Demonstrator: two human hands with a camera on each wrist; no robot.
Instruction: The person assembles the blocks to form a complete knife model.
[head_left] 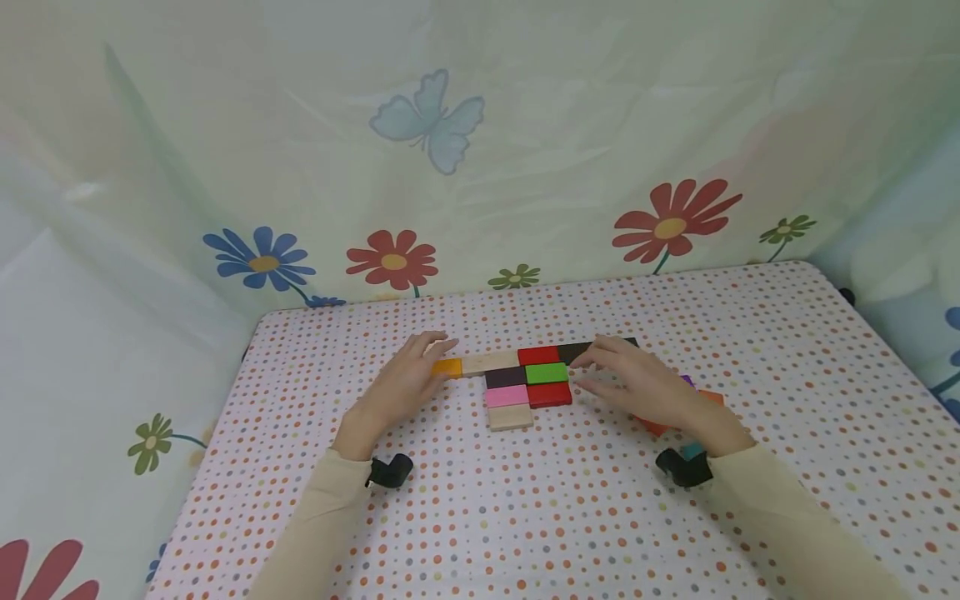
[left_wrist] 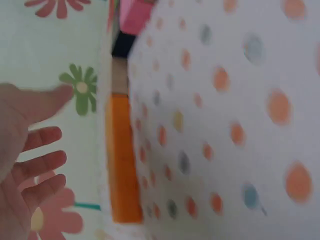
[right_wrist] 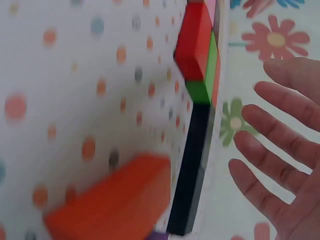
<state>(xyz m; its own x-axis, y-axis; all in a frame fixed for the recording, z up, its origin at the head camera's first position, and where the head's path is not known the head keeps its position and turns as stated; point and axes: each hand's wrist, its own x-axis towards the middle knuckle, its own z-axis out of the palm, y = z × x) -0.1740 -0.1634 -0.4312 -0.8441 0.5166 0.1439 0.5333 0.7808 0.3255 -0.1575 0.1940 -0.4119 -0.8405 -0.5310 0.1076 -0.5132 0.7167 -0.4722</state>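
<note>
Flat wooden blocks lie together on the dotted table. Their back row runs from an orange block (left_wrist: pixel 125 160) through a plain wood block (head_left: pixel 489 362) and a red block (head_left: pixel 537 356) to black blocks (right_wrist: pixel 192 170). In front sit a dark block (head_left: pixel 506 377) beside a green block (head_left: pixel 546 372), then a pink block (head_left: pixel 507 396) beside another red block (head_left: pixel 550 394), and a plain block (head_left: pixel 510 417). My left hand (head_left: pixel 405 379) hovers by the orange block, fingers loose and holding nothing. Over the row's right end, my right hand (head_left: pixel 637 379) has spread, bare fingers.
Beneath and beside my right forearm are loose blocks: an orange-red block (right_wrist: pixel 115 200), a teal block (head_left: pixel 692 451) and a purple one, partly hidden. A flower-printed curtain (head_left: pixel 555 150) hangs behind the table's back edge.
</note>
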